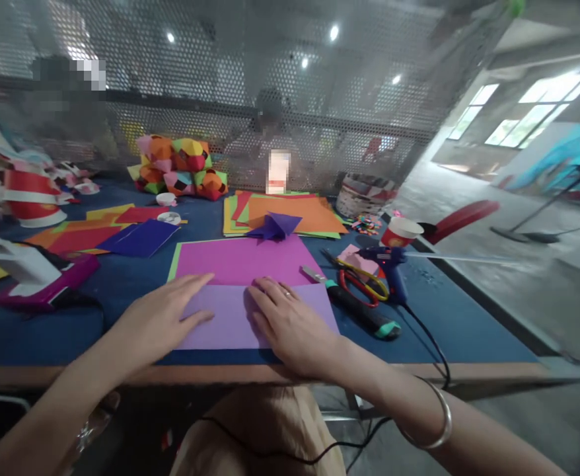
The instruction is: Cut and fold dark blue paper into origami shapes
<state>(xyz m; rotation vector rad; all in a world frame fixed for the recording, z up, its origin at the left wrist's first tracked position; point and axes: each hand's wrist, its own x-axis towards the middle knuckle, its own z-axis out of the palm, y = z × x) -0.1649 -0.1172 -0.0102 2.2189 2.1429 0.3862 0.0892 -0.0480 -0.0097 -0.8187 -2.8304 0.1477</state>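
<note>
A bright purple sheet of paper lies on the table in front of me, its near part covered by a paler lavender layer. Whether that layer is a folded flap or a separate sheet, I cannot tell. My left hand rests at the left side, thumb apart from the stretched fingers, touching the paper. Flat on the lavender layer, right of its middle, is my right hand, fingers extended. Neither hand holds anything. A dark purple folded paper shape sits at the sheet's far edge.
On the right lie a utility knife, scissors and a corded glue gun. Stacked coloured paper is behind the sheet. Left are a power strip, loose coloured sheets and folded paper balls. A mesh panel stands behind.
</note>
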